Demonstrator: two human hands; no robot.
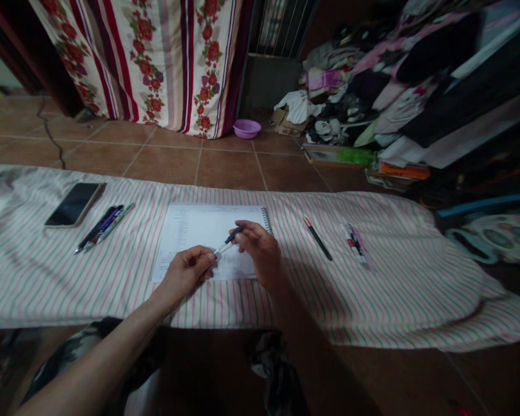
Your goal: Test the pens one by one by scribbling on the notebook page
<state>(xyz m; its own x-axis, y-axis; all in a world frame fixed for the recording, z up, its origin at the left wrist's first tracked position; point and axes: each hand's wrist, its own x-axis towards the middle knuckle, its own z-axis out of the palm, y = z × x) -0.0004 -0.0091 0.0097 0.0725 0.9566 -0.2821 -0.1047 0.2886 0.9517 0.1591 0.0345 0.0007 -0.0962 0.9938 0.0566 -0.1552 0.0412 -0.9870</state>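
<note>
A pen (227,241) with a dark end and a thin pale shaft slants between my hands above an open spiral notebook (199,224). My left hand (191,266) pinches the pale lower end between thumb and fingers. The dark upper end is gripped in the fingers of my right hand (260,247). I cannot make out whether the two pen parts are joined. Faint marks show on the white page under the pen, and the spiral binding runs along the page's right side.
On the striped cloth (125,294) lie a phone (74,204), several pens (106,226) to the left, a dark pencil-like stick (318,238) and a small clear packet (357,247) to the right. A purple basin (247,128) stands on the floor beyond, near piled clothes (329,78).
</note>
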